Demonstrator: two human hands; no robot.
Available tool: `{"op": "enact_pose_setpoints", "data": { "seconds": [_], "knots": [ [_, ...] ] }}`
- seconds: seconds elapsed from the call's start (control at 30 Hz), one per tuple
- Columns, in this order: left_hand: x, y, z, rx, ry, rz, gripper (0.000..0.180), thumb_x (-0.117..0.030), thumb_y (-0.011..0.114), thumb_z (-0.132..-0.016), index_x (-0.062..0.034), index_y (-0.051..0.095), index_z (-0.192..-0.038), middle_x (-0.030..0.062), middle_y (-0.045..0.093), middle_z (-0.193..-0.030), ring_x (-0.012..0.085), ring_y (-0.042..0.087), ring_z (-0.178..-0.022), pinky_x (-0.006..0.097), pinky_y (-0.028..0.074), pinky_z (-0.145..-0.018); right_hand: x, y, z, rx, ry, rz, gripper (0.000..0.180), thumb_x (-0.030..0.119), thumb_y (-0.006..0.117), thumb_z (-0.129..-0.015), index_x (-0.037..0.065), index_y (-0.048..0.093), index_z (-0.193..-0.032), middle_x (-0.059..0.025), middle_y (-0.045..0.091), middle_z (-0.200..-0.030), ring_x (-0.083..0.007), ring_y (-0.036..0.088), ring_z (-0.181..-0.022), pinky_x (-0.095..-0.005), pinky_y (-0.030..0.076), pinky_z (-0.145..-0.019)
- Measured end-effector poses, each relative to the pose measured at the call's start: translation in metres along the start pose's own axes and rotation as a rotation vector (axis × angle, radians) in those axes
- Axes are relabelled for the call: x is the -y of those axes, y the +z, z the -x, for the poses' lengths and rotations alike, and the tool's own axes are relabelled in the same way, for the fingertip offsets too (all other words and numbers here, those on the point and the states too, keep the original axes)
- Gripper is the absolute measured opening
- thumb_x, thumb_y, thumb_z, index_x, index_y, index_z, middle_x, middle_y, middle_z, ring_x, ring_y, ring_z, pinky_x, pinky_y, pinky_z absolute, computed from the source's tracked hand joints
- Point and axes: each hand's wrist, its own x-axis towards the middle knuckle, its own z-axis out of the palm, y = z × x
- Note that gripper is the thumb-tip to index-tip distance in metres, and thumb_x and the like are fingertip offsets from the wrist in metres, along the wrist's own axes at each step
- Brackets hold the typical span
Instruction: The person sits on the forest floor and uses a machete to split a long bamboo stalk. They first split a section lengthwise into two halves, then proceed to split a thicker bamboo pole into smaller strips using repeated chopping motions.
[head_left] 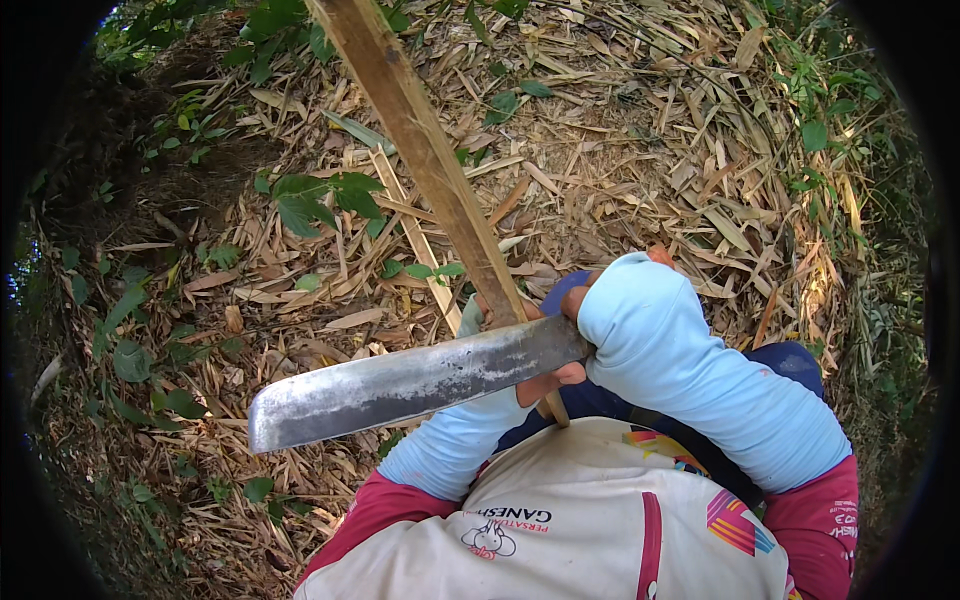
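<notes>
So the top's an off-white shirt (580,555) with maroon sleeves (815,530), and there are pale blue arm covers (690,365) below those, kinda wrinkly, the right one rounded and baggy at the wrist end. Front has a little line-drawn cartoon (488,540) next to some dark lettering (515,516), a narrow red stripe (651,530), plus a loud multicolour geometric print (738,522). More bright colours (665,447) near the hem, white lettering (845,522) on the right maroon sleeve. Legwear (790,362) is dark blue.
</notes>
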Motion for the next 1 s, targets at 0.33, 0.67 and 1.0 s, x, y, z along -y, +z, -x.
{"op": "enact_pose_setpoints", "data": {
  "seconds": [0.33, 0.67, 1.0],
  "knots": [
    [-0.025, 0.020, -0.001, -0.059, 0.062, 0.273, 0.070, -0.052, 0.083, -0.075, -0.0077, 0.053, -0.120, 0.0036, 0.064, -0.102, 0.0179, 0.065, -0.093, 0.035, 0.056, -0.087, -0.001, 0.009, 0.009, 0.033, -0.034, 0.076, 0.013, 0.025, 0.067, -0.070, 0.015, 0.065, -0.078, -0.0069, 0.059, -0.067, -0.0301, 0.063, -0.069, -0.0510, 0.044, -0.070],
    [-0.024, 0.015, 0.004, -0.172, -0.158, 0.220, 0.080, -0.073, 0.070, -0.075, -0.0076, 0.056, -0.119, 0.0019, 0.066, -0.109, 0.0177, 0.062, -0.102, 0.039, 0.049, -0.100, 0.002, 0.011, 0.011, -0.019, -0.052, 0.064, 0.015, 0.026, 0.066, -0.071, 0.014, 0.063, -0.078, -0.0073, 0.058, -0.067, -0.0306, 0.062, -0.069, -0.0475, 0.045, -0.065],
    [-0.023, 0.023, 0.004, 0.014, 0.124, -0.208, 0.091, -0.078, 0.078, -0.058, -0.0081, 0.055, -0.113, -0.0020, 0.063, -0.099, 0.0144, 0.061, -0.092, 0.034, 0.048, -0.095, 0.012, -0.007, 0.008, 0.053, -0.087, -0.055, 0.030, 0.040, 0.073, -0.068, 0.013, 0.062, -0.076, -0.0086, 0.058, -0.068, -0.0306, 0.062, -0.070, -0.0490, 0.043, -0.069]
  ]
}}
